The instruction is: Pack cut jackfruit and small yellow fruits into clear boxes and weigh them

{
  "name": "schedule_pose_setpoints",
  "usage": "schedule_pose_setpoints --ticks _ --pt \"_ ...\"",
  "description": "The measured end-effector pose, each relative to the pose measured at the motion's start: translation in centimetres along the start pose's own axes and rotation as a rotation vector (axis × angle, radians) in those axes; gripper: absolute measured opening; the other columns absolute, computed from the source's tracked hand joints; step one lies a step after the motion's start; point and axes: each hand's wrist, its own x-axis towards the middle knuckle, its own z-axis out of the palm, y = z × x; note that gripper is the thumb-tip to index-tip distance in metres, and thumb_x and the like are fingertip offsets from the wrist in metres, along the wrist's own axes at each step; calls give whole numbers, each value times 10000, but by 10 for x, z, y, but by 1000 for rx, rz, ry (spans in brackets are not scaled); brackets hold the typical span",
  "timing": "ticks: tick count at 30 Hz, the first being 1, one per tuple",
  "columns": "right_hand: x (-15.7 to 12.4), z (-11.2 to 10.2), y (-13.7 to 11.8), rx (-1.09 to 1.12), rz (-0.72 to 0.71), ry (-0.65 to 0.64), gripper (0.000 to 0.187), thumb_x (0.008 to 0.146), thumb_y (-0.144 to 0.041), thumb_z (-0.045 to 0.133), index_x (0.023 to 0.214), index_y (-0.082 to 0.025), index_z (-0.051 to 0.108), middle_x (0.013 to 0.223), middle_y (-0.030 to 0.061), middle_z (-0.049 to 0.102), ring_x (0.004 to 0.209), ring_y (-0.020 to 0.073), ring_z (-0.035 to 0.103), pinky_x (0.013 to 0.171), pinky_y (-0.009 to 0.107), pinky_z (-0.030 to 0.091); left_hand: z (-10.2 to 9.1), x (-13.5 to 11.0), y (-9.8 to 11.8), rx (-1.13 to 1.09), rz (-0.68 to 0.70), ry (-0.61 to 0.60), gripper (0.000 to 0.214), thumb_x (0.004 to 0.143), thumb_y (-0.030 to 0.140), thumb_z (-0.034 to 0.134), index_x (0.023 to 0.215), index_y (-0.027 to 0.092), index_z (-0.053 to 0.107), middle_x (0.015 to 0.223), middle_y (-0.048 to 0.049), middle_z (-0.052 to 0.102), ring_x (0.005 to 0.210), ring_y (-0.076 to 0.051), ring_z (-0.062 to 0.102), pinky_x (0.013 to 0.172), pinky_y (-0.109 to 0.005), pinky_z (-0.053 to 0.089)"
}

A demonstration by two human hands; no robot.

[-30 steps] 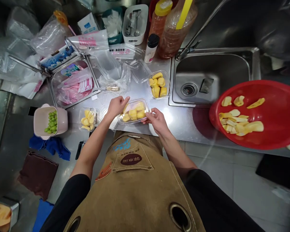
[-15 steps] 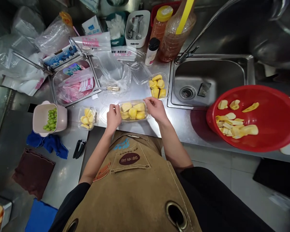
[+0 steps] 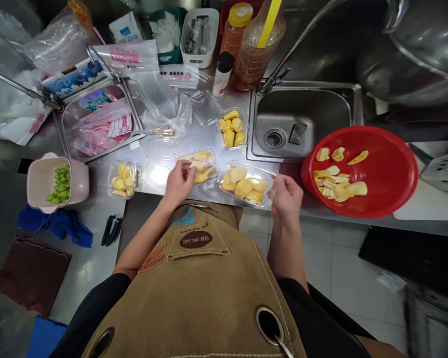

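Four clear plastic boxes of yellow fruit sit on your steel counter (image 3: 93,263). Your right hand (image 3: 286,196) pinches the right end of the long clear box of big yellow chunks (image 3: 246,183), which lies at the counter's near edge, just left of the single round red plastic basin (image 3: 395,169). Your left hand (image 3: 179,181) closes its fingers on the near corner of the smaller clear box of yellow pieces (image 3: 203,166) beside it.
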Motion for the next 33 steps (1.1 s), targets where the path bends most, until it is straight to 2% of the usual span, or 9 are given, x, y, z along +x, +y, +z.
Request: schedule_pose_setpoints --ticks 3,5,8,12,15,19,22,28,33 --pt "8 -24 20 -279 -42 66 537 859 -817 598 836 -280 593 565 -27 492 494 205 486 491 364 464 -29 -14 -43 207 27 132 331 988 385 723 1233 191 613 1198 -148 708 1137 -294 694 1032 -428 554" --pt "6 -33 21 -522 -137 59 488 902 -763 571 818 -284 610 672 57 594 683 306 655 700 530 612 -41 -30 -71 366 12 78 527 911 421 812 1327 167 613 1377 -217 653 1364 -387 616 1190 -536 498" --pt "4 -21 3 -664 -258 71 384 940 -647 612 982 -280 719 963 152 708 1058 426 733 1031 714 574 -43 -58 -100 507 -16 -57 773 826 473 898 1463 164 587 1574 -258 540 1537 -477 485 1286 -644 408" --pt "45 54 -32 -599 -440 -51 710 959 -579 679 1546 -194 574 1482 228 645 1401 423 635 1235 682 483 -36 -80 -122 443 32 1 472 893 350 796 1337 243 681 1491 -207 621 1498 -486 543 1257 -722 421" --pt "105 126 -38 -660 -430 -215 1043 907 -670 773 1673 -85 375 1688 359 417 1620 502 386 1308 757 294 -34 -84 -131 305 79 105 158 959 337 689 1104 303 743 1275 -151 729 1340 -441 670 1185 -733 500" --pt "170 193 -25 -701 -344 -289 1111 870 -731 799 1641 -48 382 1701 425 307 1620 586 325 1253 849 255 -42 -93 -130 244 81 166 125 976 419 672 986 345 772 1124 -94 802 1199 -362 762 1114 -635 615" --pt "186 214 -29 -697 -298 -258 1044 848 -697 822 1583 -57 446 1646 404 374 1576 608 380 1217 882 303 -54 -105 -116 216 84 277 164 993 425 686 1032 311 798 1117 -94 829 1170 -321 792 1115 -579 631" --pt "150 192 -83 -713 -467 -280 1101 777 -612 908 1618 -107 409 1589 335 472 1496 585 453 1221 870 337 -94 -108 -72 -37 -11 861 281 1032 448 721 1163 201 753 1002 -74 825 895 -214 826 814 -379 701" --pt "92 179 -105 -651 -870 -699 1220 727 -570 984 1726 -294 338 1710 192 466 1540 526 454 1324 715 381 -115 -80 -48 -343 43 988 321 1014 490 740 1167 218 666 962 -33 793 862 -189 829 701 -298 694"
